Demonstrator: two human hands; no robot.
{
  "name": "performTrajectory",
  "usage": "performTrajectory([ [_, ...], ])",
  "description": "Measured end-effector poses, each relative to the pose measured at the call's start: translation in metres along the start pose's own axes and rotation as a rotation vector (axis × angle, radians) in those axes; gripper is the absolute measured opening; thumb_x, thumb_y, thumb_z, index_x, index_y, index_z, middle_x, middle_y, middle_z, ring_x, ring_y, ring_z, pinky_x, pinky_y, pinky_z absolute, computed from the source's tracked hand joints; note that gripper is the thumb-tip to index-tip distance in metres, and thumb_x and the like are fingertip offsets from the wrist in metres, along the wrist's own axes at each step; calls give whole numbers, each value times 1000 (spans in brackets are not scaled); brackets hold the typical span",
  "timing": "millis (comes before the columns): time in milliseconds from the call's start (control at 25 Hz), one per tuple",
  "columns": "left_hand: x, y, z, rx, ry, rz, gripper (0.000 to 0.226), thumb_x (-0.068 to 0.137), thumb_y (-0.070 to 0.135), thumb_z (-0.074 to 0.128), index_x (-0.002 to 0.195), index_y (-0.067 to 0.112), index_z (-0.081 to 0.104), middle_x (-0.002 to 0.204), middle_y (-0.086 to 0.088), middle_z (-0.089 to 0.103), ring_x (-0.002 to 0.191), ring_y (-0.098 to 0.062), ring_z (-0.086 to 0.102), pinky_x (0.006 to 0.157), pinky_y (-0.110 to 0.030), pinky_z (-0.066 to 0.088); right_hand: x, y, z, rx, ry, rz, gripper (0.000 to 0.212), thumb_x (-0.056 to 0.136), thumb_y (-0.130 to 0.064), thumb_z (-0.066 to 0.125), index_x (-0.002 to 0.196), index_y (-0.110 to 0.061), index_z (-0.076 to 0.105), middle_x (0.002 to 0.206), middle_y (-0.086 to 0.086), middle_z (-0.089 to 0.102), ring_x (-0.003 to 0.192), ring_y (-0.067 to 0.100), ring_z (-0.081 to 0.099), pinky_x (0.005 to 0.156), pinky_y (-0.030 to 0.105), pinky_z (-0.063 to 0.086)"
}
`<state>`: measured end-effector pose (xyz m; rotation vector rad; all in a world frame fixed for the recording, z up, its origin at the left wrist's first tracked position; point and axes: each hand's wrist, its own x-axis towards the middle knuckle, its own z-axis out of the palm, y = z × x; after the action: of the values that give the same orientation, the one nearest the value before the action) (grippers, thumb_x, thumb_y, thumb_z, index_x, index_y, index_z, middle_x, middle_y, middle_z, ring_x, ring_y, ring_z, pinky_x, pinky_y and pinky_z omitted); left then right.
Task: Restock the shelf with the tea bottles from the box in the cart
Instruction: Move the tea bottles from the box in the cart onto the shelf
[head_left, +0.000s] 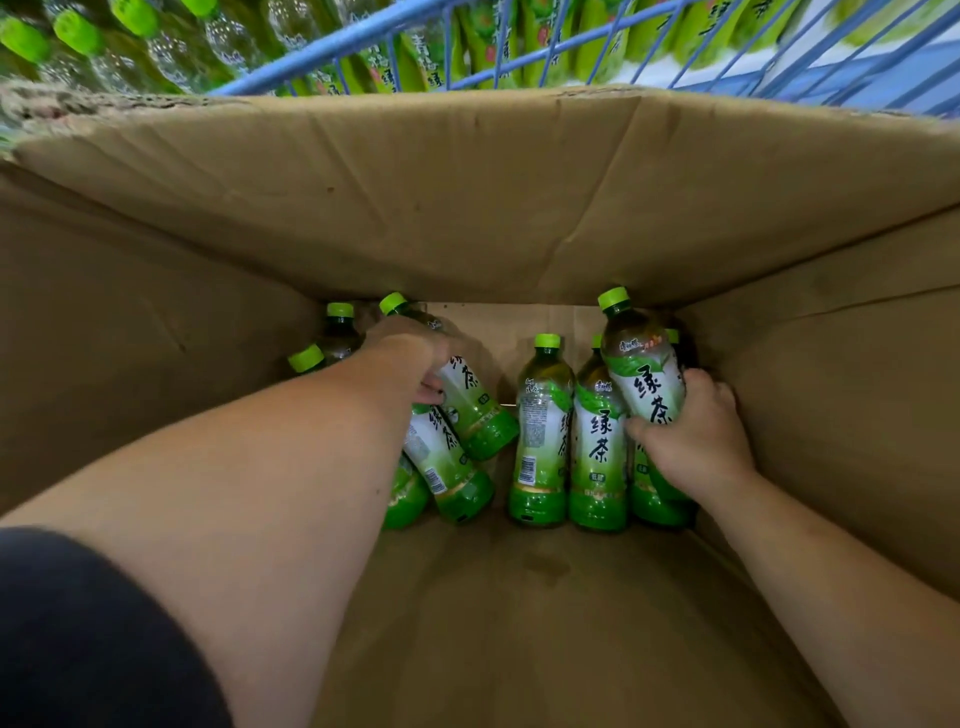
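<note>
Dark sleeve (78, 634) fills the lower left corner, and from it the left forearm runs down into the cardboard box (156, 338). The right forearm enters from the lower right along the box's right wall.

Left hand (410, 358): seen from the back, fingers curled over the upper body of a tilted tea bottle (470, 400) and gripping it. Its green cap points toward the far wall. The forearm and hand cover part of two further bottles (447, 467) lying just beneath, so their upper parts cannot be inspected.

Right hand (696, 431): fingers and thumb wrapped round the label of a second held bottle (644, 374), which is raised above its neighbours near the right wall. The hand hides most of another bottle below it.

Between the hands, a pair of bottles (543, 431) rests side by side, touching, caps toward the far wall. Bare cardboard floor separates this pair from the left group. Two capped bottles (340, 322) sit in the far left corner, partly behind the left hand.

Beyond, the box's far flap stands up and blocks the lower part of the blue wire cart (363, 47). Through the wires, stocked shelf bottles (130, 47) with green caps show, blurred.
</note>
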<state>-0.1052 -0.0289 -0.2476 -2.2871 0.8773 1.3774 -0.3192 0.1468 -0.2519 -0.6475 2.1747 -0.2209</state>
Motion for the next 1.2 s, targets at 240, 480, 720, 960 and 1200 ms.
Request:
performTrajectory([
  [240,-15,-18,-4,34,255,126,72,58,57,85,109,9,69,83,-2,72,66,-19,74,67,-33,64,-3,3,2,29,15,-14,54,75,-24,78,124,-18,56,120,8,47,105,31,56,90,38,46],
  [480,-59,-43,4,88,450,514,74,60,53,87,119,17,61,125,-4,52,106,-24,59,98,-34,51,-10,2,-5,155,-43,10,36,72,-25,78,101,-30,57,96,-4,65,90,23,63,80,36,52],
  [720,-75,-66,-4,-274,320,603,69,61,31,91,117,26,51,95,16,65,88,-2,64,86,-24,47,-25,-3,-14,234,-199,55,32,80,-28,81,106,-25,62,100,0,70,91,24,67,86,40,56],
  [960,-109,-80,-25,-523,110,608,50,60,28,91,102,31,64,94,12,77,91,-10,74,91,-44,59,-79,-25,-34,356,-174,55,37,78,-27,82,109,-23,62,100,0,71,89,22,70,85,42,59],
  [1200,-177,-95,-55,-658,-140,590,34,78,17,85,104,27,66,96,0,77,92,-22,76,87,-49,61,-159,-49,-62,372,-96,19,47,78,-36,82,116,-20,60,100,-1,71,89,20,70,82,42,59],
])
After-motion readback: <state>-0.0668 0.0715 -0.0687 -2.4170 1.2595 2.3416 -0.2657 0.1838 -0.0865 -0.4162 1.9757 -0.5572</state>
